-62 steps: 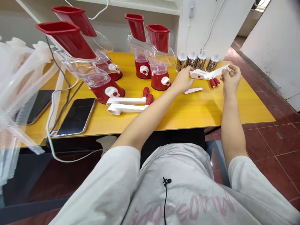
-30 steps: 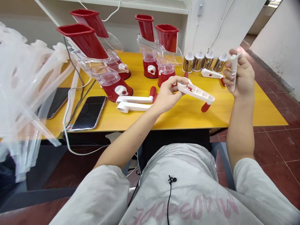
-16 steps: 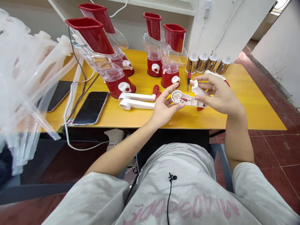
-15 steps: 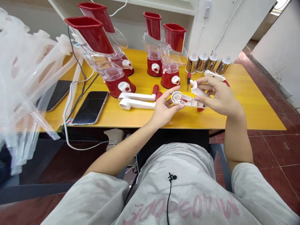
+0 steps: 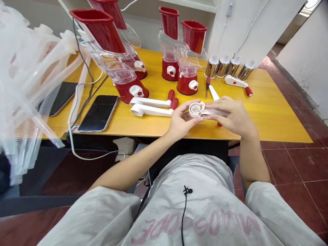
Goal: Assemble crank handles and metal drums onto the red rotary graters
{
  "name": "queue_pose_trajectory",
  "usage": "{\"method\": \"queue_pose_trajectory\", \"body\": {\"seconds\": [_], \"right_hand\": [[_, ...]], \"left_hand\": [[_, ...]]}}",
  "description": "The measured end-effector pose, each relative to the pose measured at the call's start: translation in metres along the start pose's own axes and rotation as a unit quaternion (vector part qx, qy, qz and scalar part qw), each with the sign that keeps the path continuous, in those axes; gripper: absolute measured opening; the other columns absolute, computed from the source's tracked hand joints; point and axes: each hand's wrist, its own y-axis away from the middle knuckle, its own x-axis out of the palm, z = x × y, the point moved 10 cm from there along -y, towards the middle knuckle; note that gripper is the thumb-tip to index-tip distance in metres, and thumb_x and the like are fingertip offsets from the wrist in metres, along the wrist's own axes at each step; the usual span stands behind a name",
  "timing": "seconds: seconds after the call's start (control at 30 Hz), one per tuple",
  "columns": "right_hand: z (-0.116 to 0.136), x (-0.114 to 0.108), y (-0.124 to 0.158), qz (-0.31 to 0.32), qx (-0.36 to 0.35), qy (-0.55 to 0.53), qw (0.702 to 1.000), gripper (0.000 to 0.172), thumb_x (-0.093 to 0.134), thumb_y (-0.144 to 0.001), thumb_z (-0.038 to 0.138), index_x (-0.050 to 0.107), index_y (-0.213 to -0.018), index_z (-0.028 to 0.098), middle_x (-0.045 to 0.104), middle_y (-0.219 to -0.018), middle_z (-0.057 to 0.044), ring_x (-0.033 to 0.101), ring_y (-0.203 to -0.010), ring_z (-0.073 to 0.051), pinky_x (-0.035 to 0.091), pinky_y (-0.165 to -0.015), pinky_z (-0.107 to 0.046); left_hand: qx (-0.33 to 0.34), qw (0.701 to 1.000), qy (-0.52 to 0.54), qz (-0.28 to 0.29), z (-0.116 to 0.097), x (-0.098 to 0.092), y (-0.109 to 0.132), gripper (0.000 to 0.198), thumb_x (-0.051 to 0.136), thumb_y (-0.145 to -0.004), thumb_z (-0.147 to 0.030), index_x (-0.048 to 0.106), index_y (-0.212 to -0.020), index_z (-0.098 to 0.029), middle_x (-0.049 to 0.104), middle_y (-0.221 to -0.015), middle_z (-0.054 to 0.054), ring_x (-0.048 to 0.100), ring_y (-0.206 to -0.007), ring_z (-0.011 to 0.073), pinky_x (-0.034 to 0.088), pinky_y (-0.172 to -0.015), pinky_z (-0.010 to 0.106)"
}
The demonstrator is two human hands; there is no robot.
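In my left hand, thumb and fingers pinch the round hub end of a white crank handle. My right hand grips the same handle along its arm, and holds a white cover strip down on top of it. Whether the strip has clicked in cannot be seen. A bit of the red knob shows below the right fingers. Just beyond the hands lies another white strip, close to a red-handled screwdriver. Two white crank handles with red knobs rest left of my left hand.
Several red rotary graters stand along the back of the yellow table. Several metal grating drums and another crank handle are at the right. A phone, cables and clear plastic tubes occupy the left.
The white cover strip, tilted above the opened handle before, now lies flat along it, hiding the red part inside. My right hand has lowered and moved slightly left.
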Motion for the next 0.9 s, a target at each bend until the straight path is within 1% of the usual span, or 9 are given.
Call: {"method": "queue_pose_trajectory", "body": {"seconds": [0.13,0.3,0.57,0.8,0.9], "right_hand": [[0.003,-0.001,0.000,-0.015,-0.014,0.001,1.000,0.028,0.091,-0.107,0.036,0.094,-0.135,0.035,0.093,-0.130,-0.004,0.084,-0.117,-0.031,0.065,-0.109,-0.049],[0.009,0.003,-0.001,-0.020,-0.036,-0.001,0.999,0.027,0.091,-0.107,0.035,0.094,-0.134,0.035,0.093,-0.129,-0.004,0.085,-0.114,-0.031,0.065,-0.107,-0.051],[0.008,0.006,0.000,-0.030,-0.013,-0.004,0.999,0.024,0.093,-0.105,0.039,0.095,-0.129,0.034,0.094,-0.126,-0.005,0.085,-0.112,-0.032,0.067,-0.106,-0.054],[0.012,0.004,-0.001,-0.035,-0.009,-0.008,0.999,0.024,0.093,-0.105,0.049,0.094,-0.124,0.034,0.093,-0.123,-0.006,0.086,-0.114,-0.032,0.066,-0.113,-0.056],[0.015,0.003,0.000,-0.040,-0.014,-0.012,0.999,0.023,0.091,-0.106,0.047,0.093,-0.125,0.033,0.093,-0.124,-0.007,0.086,-0.114,-0.031,0.065,-0.113,-0.054]], "left_hand": [[0.013,1.000,-0.009,0.005,-0.003,0.001,0.001,0.076,0.116,-0.075,-0.050,0.084,-0.140,-0.026,0.087,-0.127,0.008,0.085,-0.112,0.0217,0.069,-0.095,0.028],[0.034,0.999,-0.015,0.004,-0.007,0.002,0.002,0.069,0.112,-0.081,-0.049,0.083,-0.139,-0.027,0.085,-0.128,0.007,0.083,-0.112,0.0196,0.068,-0.094,0.026],[0.037,0.999,-0.012,0.018,-0.009,0.002,0.002,0.067,0.110,-0.085,-0.050,0.082,-0.141,-0.026,0.083,-0.129,0.009,0.083,-0.112,0.0203,0.068,-0.093,0.027],[0.024,1.000,-0.015,0.008,-0.009,0.001,0.002,0.066,0.111,-0.082,-0.050,0.085,-0.137,-0.024,0.085,-0.125,0.009,0.084,-0.108,0.0204,0.069,-0.091,0.027],[0.023,1.000,-0.014,0.008,-0.010,0.001,0.002,0.067,0.113,-0.080,-0.050,0.085,-0.135,-0.023,0.087,-0.126,0.010,0.085,-0.109,0.0216,0.069,-0.092,0.028]]}}
